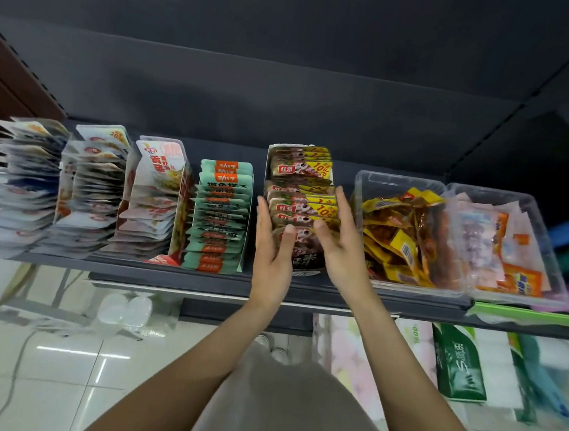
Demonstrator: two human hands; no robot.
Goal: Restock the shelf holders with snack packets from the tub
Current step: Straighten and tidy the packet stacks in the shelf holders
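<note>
Brown-and-yellow snack packets (300,196) stand in a row in a shelf holder (270,160) at the middle of the dark shelf. My left hand (271,248) lies flat against the row's left side, fingers straight, thumb on the front packets. On the right side my right hand (340,244) presses the row, fingers straight and pointing up, thumb touching a front packet. Both hands flank the row. A clear tub (358,201) to the right holds loose yellow-and-red packets (398,239).
Left of the row stand holders with green-and-orange packets (219,216), red-and-white packets (153,200) and two stacks of pale packets (89,191). A second clear tub (528,243) with pale and orange packets sits far right. The shelf's front edge (201,280) runs below; tissue packs (459,364) lie underneath.
</note>
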